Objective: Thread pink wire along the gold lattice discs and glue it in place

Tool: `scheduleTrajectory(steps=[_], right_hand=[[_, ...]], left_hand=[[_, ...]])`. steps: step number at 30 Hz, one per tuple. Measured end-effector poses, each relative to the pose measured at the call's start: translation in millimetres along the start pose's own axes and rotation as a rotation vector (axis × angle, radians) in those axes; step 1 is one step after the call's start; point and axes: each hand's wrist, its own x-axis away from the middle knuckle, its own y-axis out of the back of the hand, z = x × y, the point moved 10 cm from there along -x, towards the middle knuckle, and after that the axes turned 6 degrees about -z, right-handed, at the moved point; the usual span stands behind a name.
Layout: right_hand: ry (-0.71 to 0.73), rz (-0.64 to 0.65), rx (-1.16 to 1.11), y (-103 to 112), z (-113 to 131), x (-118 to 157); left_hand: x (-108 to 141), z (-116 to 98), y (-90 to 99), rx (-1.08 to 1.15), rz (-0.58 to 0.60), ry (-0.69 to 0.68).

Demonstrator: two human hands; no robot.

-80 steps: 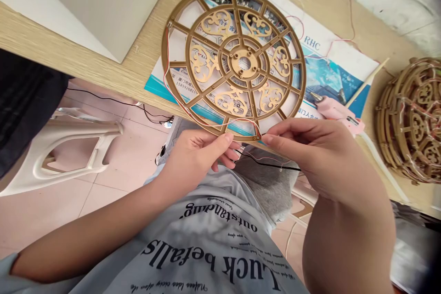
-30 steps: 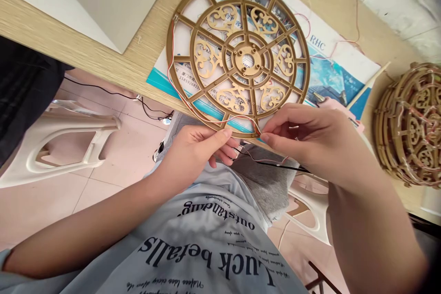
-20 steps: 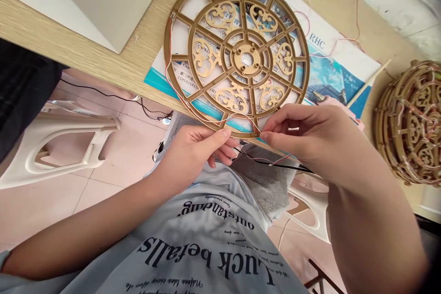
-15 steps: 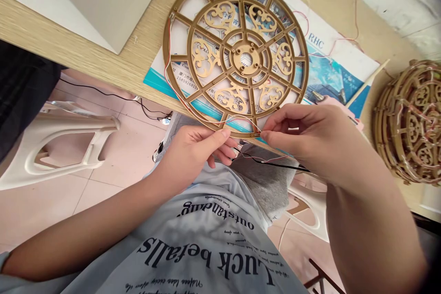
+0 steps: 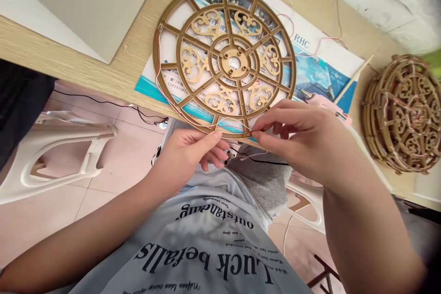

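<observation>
A round gold openwork frame (image 5: 227, 63) with spokes and scroll inserts lies on a printed leaflet, its near rim jutting past the table edge. Thin red and white wires (image 5: 159, 83) run along the left side of its rim to the near side. My left hand (image 5: 198, 147) grips that near rim, thumb on top and fingers below. Just to the right, my right hand (image 5: 299, 131) pinches thumb and forefinger on the wire end at a small fitting on the rim. The exact tip of the wire is hidden by the fingers.
Similar gold frames with wires stand stacked (image 5: 403, 115) on the right. A pink tool with a metal tip (image 5: 325, 101) lies on the leaflet (image 5: 306, 43). A large pale panel (image 5: 96, 4) is at upper left. White plastic chairs (image 5: 82, 147) stand below; a black cable (image 5: 263, 161) hangs near my lap.
The view has shifted a little, so the frame and hands appear farther left. The wire loop near my right fingers lies lower, closer to the rim. Both hands keep their grips.
</observation>
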Motion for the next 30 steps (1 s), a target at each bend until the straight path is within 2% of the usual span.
scheduleTrajectory(steps=[3,5,7,10,11,13,16,19,30], right_hand=[[0.225,-0.022,0.063,1,15,9],[0.325,-0.054,0.092,2,20,15],[0.372,-0.079,0.113,1,20,20],[0.394,-0.092,0.135,-1,17,23],[0.404,-0.096,0.144,-1,17,24],[0.425,-0.106,0.161,-2,17,26],[0.427,-0.129,0.143,-1,16,27],[0.424,-0.160,0.104,0,16,28],[0.408,-0.166,0.063,1,11,28]], left_hand=[[8,-1,0.4,-0.215,0.114,0.051],[22,-12,-1.9,-0.413,0.206,0.023],[35,-43,-5.0,-0.599,0.198,-0.181],[57,-105,-23.3,-0.901,0.058,-0.713],[61,-116,-33.7,-0.995,0.034,-0.859],[56,-119,-52.2,-1.191,0.027,-0.988],[35,-110,-66.1,-1.378,0.015,-1.003],[25,-105,-70.4,-1.433,0.004,-0.991],[26,-122,-58.3,-1.531,-0.020,-0.965]])
